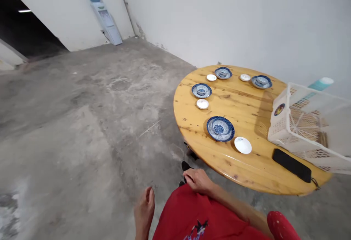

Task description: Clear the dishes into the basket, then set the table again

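Left hand (144, 208) and right hand (199, 181) look empty, fingers loosely half-open. At right hand's two o'clock, the white dish (242, 145) seems light, breakable; better hold its rim.

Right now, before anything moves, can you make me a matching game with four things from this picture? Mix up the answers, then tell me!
Things:
1. Phone
2. Crate
3. Nearest plate
4. Left hand

Clues:
A. Blue-rimmed, under a bowl
B. Away from the table
C. Black, lying flat
D. White, with a round sticker

Right pairs: 1-C, 2-D, 3-A, 4-B
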The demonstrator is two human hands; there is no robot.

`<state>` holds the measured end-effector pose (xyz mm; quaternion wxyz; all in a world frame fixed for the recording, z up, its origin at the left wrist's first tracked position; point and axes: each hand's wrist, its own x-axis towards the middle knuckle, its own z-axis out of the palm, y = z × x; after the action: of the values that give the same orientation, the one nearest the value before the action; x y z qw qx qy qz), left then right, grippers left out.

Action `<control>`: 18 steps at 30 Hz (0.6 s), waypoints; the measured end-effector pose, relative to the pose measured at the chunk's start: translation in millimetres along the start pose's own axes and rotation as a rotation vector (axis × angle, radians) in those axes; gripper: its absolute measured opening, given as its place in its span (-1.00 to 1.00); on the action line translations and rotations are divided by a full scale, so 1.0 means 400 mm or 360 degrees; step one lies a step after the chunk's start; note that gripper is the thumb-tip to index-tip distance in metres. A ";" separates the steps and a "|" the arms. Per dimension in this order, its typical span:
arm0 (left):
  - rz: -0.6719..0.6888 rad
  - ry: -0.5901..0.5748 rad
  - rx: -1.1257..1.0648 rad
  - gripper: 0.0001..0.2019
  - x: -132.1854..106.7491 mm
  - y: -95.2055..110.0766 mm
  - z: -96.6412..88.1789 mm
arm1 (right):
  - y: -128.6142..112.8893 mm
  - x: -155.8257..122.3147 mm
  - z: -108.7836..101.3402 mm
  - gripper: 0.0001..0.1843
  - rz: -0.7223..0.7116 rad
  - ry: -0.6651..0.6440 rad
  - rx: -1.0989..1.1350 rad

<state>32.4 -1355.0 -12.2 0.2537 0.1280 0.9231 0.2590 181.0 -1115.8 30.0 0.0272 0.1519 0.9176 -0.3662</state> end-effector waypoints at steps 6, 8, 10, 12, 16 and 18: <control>0.0165 -0.0222 -0.0147 -0.59 0.118 0.047 0.018 | 0.004 0.168 0.005 -0.72 0.0021 -0.0037 -0.0054; 0.0184 -0.0217 -0.0143 -0.58 0.191 0.073 -0.004 | 0.012 0.240 0.002 -0.73 0.0004 -0.0013 -0.0044; 0.0208 -0.0203 -0.0111 -0.55 0.281 0.112 -0.043 | 0.023 0.319 -0.009 -0.75 0.0012 0.0030 -0.0015; 0.0259 -0.0200 -0.0063 -0.54 0.379 0.165 -0.093 | 0.036 0.403 -0.027 -0.76 0.0042 0.0094 0.0025; 0.0370 -0.0194 0.0064 -0.54 0.566 0.284 -0.196 | 0.056 0.581 -0.074 -0.75 0.0121 0.0247 0.0110; 0.0416 -0.0187 0.0103 -0.53 0.645 0.327 -0.233 | 0.062 0.670 -0.098 -0.75 0.0149 0.0297 0.0148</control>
<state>-220.0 -1189.6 24.0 0.2672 0.2703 0.8900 0.2520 -64.5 -1002.8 -0.9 -0.0484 0.2293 0.8901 -0.3910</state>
